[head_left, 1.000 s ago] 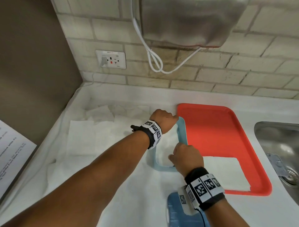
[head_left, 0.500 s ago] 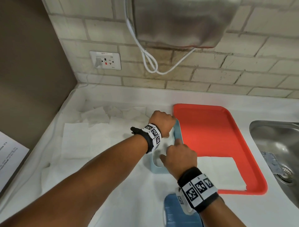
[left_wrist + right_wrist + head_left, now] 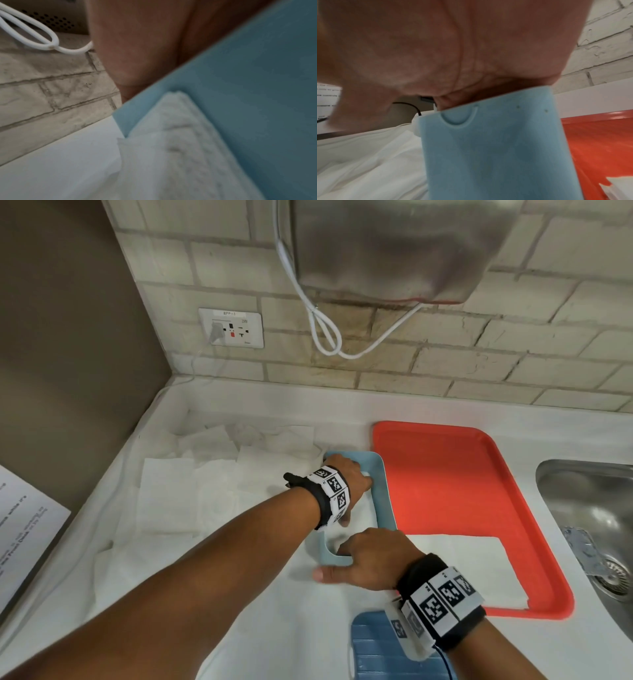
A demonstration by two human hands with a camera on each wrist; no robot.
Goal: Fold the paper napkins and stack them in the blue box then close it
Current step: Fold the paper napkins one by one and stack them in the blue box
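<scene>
Reaching into the blue box (image 3: 386, 491) beside the red tray (image 3: 462, 491), the left hand (image 3: 352, 484) presses napkins (image 3: 359, 518); the right hand (image 3: 370, 559) grips its near rim. Left wrist: folded napkins against blue wall, finger curl unclear. Right wrist: palm over the rim.

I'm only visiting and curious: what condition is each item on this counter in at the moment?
blue box: open, napkins inside
blue lid: off, lying on the counter
folded napkin: on the red tray
loose napkins: spread flat, unfolded
left hand: inside the box
right hand: fingers over the box's near rim
</scene>
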